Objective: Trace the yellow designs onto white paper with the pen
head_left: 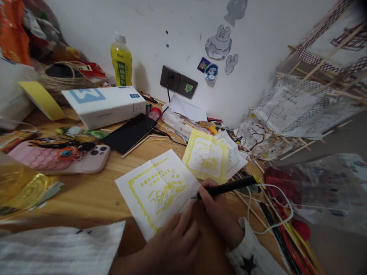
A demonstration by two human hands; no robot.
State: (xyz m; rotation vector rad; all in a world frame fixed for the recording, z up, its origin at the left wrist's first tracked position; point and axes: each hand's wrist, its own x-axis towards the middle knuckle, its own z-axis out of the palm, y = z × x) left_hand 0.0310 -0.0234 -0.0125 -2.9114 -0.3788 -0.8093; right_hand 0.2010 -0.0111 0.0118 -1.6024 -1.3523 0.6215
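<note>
White cloth sleeve with a black star (265,254), lower right, around the right wrist; white striped cloth sleeve (57,248), lower left
Left hand (174,240): fingers a little apart and slightly bent, laid on the lower right part of the sheet below, gripping nothing
Right hand (216,212): fingers closed on a thick black pen (229,187), tip at the sheet's right edge
White square paper sheet with yellow border, lettering and drawing (160,191): flat on the light brown wooden table (103,194), before the person, partly under the left hand
Second paper sheet, broad yellow patterned border (205,156): just beyond the first, overlapping a white sheet with grey markings (235,154)
Pink phone case (86,165): at left, trinkets on top
Flat black rectangular device (130,133): near the white cardboard box with blue print (114,109)
Yellow-green drink bottle, white cap (122,63): upright behind the box
Black double socket plate (179,82): on the white wall (97,23), grey rabbit cut-outs (219,42) above and to its right
</note>
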